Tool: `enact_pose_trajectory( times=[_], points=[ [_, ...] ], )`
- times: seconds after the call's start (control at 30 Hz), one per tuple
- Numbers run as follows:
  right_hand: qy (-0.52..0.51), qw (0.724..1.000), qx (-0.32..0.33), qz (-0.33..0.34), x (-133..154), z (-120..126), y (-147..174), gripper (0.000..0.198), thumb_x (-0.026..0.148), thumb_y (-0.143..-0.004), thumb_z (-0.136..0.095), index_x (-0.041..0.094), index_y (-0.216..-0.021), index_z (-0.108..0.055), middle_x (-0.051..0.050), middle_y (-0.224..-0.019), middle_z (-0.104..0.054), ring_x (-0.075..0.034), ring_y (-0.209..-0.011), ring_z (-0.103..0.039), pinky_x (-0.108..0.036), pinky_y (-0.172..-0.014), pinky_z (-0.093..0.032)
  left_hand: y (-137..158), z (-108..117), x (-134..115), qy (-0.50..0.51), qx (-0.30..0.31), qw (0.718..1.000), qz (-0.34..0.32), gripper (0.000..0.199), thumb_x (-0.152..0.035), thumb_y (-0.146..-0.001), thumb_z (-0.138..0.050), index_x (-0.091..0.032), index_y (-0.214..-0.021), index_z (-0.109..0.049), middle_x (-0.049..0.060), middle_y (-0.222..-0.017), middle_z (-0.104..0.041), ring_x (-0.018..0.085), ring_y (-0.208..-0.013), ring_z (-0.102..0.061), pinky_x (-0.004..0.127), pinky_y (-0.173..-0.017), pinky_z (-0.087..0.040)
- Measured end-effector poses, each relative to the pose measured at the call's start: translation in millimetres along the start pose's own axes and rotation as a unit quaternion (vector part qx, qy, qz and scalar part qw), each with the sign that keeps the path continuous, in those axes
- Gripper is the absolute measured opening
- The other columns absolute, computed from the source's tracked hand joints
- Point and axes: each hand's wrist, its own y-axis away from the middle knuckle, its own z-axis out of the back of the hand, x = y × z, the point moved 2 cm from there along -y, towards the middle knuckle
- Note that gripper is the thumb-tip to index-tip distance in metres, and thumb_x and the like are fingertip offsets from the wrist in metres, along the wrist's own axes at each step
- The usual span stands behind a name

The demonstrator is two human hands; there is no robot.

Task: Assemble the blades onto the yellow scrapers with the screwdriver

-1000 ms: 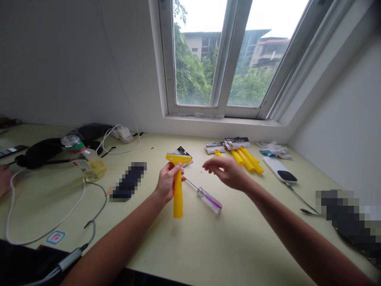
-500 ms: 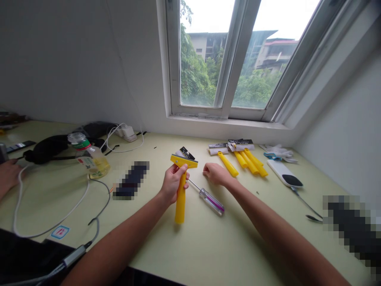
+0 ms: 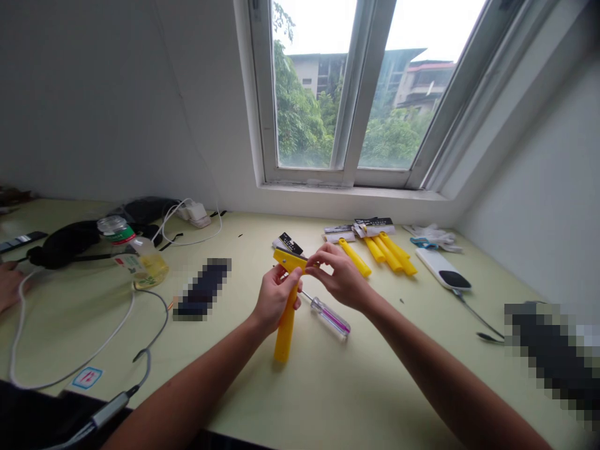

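My left hand (image 3: 277, 295) is wrapped round the yellow handle of a scraper (image 3: 284, 331), just under its wide head. A screw shows on the left side of that head, and a grey strip runs along its top edge. At the head's right end, my right hand (image 3: 336, 275) has its thumb and fingertips pinched together, touching or very near it. Those fingertips cover that end, so what they pinch is hidden. Beneath the hands a screwdriver (image 3: 330, 317) with a clear and purple handle lies on the table, its shaft pointing up-left. A black-and-white card (image 3: 289, 242) lies behind the scraper head.
Several more yellow scrapers (image 3: 387, 253) with cards lie at the back right. Beside them are white gloves (image 3: 434, 236) and a white device (image 3: 443, 270) with a cable. On the left stand a bottle (image 3: 140, 259) and cables; another person's hand (image 3: 12, 287) is at the far left.
My right hand has risen from the table and moved to the right end of the scraper head. The scraper has turned slightly in my left hand. The view has shifted a little.
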Motion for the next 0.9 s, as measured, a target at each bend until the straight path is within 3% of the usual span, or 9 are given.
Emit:
enact_pose_trajectory(
  times=[0.17, 0.27, 0.33, 0.4, 0.5, 0.6, 0.77, 0.9],
  points=[
    [-0.005, 1.0, 0.0, -0.005, -2, -4, 0, 0.01, 0.029, -0.085, -0.065, 0.021, -0.079, -0.064, -0.004, -0.086, -0.055, -0.017, -0.08, -0.054, -0.033, -0.076, -0.047, 3, 0, -1, -0.023, 0.018, 1.0, 0.006, 0.034, -0.041, -0.08, -0.072, -0.016, -0.099, -0.059, -0.002, -0.066, -0.054, 0.007, -0.049, -0.045, 0.018, -0.04, -0.04],
    [-0.074, 0.995, 0.012, -0.061, -9, -3, -1, 0.016, 0.03, -0.081, -0.07, 0.021, -0.087, -0.058, -0.002, -0.086, -0.055, -0.015, -0.079, -0.053, -0.031, -0.073, -0.046, 4, 0, -4, -0.036, 0.034, 0.999, 0.009, 0.033, -0.041, -0.081, -0.071, -0.016, -0.099, -0.059, -0.002, -0.065, -0.054, 0.007, -0.049, -0.046, 0.019, -0.04, -0.04],
    [-0.184, 0.975, 0.051, -0.117, -17, -5, -1, 0.03, 0.034, -0.077, -0.073, 0.022, -0.096, -0.054, 0.0, -0.085, -0.056, -0.014, -0.077, -0.054, -0.03, -0.07, -0.046, 4, -1, -4, -0.039, 0.044, 0.998, 0.016, 0.033, -0.041, -0.081, -0.072, -0.017, -0.098, -0.058, -0.002, -0.064, -0.054, 0.008, -0.048, -0.046, 0.018, -0.039, -0.039],
    [-0.299, 0.934, 0.107, -0.164, -24, -8, 0, 0.038, 0.039, -0.076, -0.075, 0.022, -0.101, -0.052, 0.001, -0.084, -0.059, -0.013, -0.075, -0.056, -0.028, -0.068, -0.047, 4, 0, -4, -0.046, 0.056, 0.997, 0.023, 0.033, -0.042, -0.08, -0.072, -0.017, -0.098, -0.058, -0.003, -0.062, -0.053, 0.008, -0.047, -0.046, 0.018, -0.038, -0.038],
    [-0.368, 0.896, 0.146, -0.2, -30, -11, 3, 0.037, 0.042, -0.074, -0.076, 0.019, -0.097, -0.056, -0.001, -0.086, -0.063, -0.012, -0.075, -0.059, -0.026, -0.065, -0.047, 3, 1, -3, -0.07, 0.07, 0.995, 0.032, 0.033, -0.042, -0.082, -0.07, -0.016, -0.1, -0.058, -0.003, -0.061, -0.052, 0.007, -0.045, -0.046, 0.018, -0.037, -0.038],
    [-0.362, 0.9, 0.137, -0.202, -33, -16, 4, 0.038, 0.044, -0.073, -0.076, 0.017, -0.094, -0.058, -0.003, -0.087, -0.064, -0.012, -0.074, -0.06, -0.025, -0.062, -0.049, 0, 3, -1, -0.107, 0.059, 0.992, 0.025, 0.034, -0.042, -0.083, -0.068, -0.014, -0.101, -0.057, -0.001, -0.067, -0.055, 0.009, -0.047, -0.05, 0.02, -0.039, -0.044],
    [-0.235, 0.939, 0.148, -0.203, -40, -18, 1, 0.036, 0.047, -0.085, -0.058, 0.017, -0.102, -0.062, -0.007, -0.094, -0.069, -0.014, -0.076, -0.064, -0.031, -0.069, -0.055, -6, 7, 1, -0.142, 0.016, 0.989, 0.023, 0.039, -0.04, -0.08, -0.071, -0.013, -0.102, -0.054, 0.007, -0.097, -0.059, 0.01, -0.053, -0.059, 0.034, -0.055, -0.059],
    [-0.087, 0.963, 0.109, -0.229, -59, 22, 15, 0.029, 0.042, -0.086, -0.055, 0.02, -0.102, -0.066, -0.007, -0.087, -0.069, -0.018, -0.073, -0.064, -0.032, -0.068, -0.051, -14, 16, 5, -0.153, -0.017, 0.987, 0.043, 0.041, -0.039, -0.079, -0.072, -0.014, -0.103, -0.05, 0.006, -0.093, -0.061, 0.011, -0.052, -0.061, 0.032, -0.055, -0.058]
  ],
)
